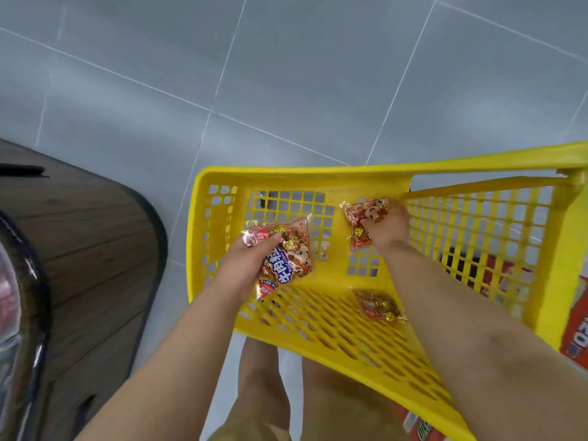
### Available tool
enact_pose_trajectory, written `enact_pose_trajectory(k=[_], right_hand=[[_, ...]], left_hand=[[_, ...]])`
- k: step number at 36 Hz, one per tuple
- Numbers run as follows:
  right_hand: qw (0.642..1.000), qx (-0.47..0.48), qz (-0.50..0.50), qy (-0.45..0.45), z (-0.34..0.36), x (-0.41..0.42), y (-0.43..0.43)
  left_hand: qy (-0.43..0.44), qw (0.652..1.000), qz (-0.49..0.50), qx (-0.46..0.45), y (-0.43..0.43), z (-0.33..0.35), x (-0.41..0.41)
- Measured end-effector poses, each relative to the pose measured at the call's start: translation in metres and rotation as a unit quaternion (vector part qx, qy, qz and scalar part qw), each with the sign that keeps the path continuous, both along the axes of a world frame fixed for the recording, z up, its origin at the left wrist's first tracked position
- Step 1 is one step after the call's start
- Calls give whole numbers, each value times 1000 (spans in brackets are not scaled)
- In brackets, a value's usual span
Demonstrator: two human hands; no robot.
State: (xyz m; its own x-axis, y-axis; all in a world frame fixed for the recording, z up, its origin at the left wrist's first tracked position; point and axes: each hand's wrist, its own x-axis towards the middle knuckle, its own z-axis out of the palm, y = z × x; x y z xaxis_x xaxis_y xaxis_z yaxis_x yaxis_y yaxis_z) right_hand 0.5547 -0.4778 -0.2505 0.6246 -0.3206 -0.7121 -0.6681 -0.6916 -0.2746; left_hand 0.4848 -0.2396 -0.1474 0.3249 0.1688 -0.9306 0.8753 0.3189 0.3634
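Observation:
A yellow plastic shopping basket [286,178] with lattice walls stands on the floor in front of me. My left hand [251,265] grips a red candy packet [286,253] inside the basket, at its left side. Further right, my right hand [386,227] pinches a second red candy packet [358,219] near the far wall. A third candy packet [378,305] lies loose on the basket's near side, under my right forearm.
A wooden counter [95,237] with a dark rounded edge stands to the left. Red boxes [576,316] show behind the basket's right wall. Grey tiled floor [286,74] spreads ahead. My legs [264,377] are below the basket.

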Motion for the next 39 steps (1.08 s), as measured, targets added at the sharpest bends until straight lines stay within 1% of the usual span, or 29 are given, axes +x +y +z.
enact_pose_trajectory(k=[3, 6, 7, 10, 12, 15, 20, 22, 24, 25, 27, 29, 30, 32, 34, 36, 37, 39], right_hand=[[999, -17, 8, 32, -19, 1, -2], [997, -60, -2, 51, -26, -6, 2], [997, -58, -15, 55, -27, -9, 4], [994, 14, -78, 73, -30, -16, 8], [992, 45, -86, 84, -26, -23, 9], [992, 74, -85, 57, -9, -34, 7], [980, 122, -156, -8, 43, -29, -6], [967, 177, -182, -7, 66, -26, -13], [945, 261, -194, 26, 84, -29, -11], [937, 290, -188, 47, 90, -31, -6], [937, 307, -149, 71, 99, -36, 9], [933, 327, -137, 64, 104, -40, 26], [929, 338, -136, 59, 105, -43, 33], [931, 342, -111, 55, 107, -49, 43], [926, 358, -84, 78, 108, -56, 46], [917, 377, -80, 107, 108, -59, 40], [917, 371, -91, 112, 106, -60, 34], [936, 317, -109, 109, 97, -64, 15]], left_hand=[[22, 999, 8, -32, 6, -6, -6], [37, 999, 12, -35, 11, -9, -9], [39, 999, 13, -35, 12, -10, -10], [46, 998, 2, -34, 15, -12, -13], [56, 998, -14, -24, 16, -13, -14], [58, 998, -12, -23, 15, -11, -12], [39, 999, -1, -7, 11, -5, -7], [29, 999, 13, -4, 8, -1, -3], [24, 1000, 14, -14, 4, 3, 1], [21, 999, 13, -24, 0, 6, 4], [10, 998, 18, -64, -7, 14, 9], [-16, 995, 7, -97, -12, 21, 12], [-28, 995, -15, -99, -14, 23, 12], [-35, 994, -85, -67, -17, 22, 10], [-39, 992, -116, -29, -20, 18, 6], [-37, 992, -120, -15, -23, 14, 1], [-31, 993, -113, -18, -25, 11, -2], [-11, 996, -91, -16, -26, 7, -7]])
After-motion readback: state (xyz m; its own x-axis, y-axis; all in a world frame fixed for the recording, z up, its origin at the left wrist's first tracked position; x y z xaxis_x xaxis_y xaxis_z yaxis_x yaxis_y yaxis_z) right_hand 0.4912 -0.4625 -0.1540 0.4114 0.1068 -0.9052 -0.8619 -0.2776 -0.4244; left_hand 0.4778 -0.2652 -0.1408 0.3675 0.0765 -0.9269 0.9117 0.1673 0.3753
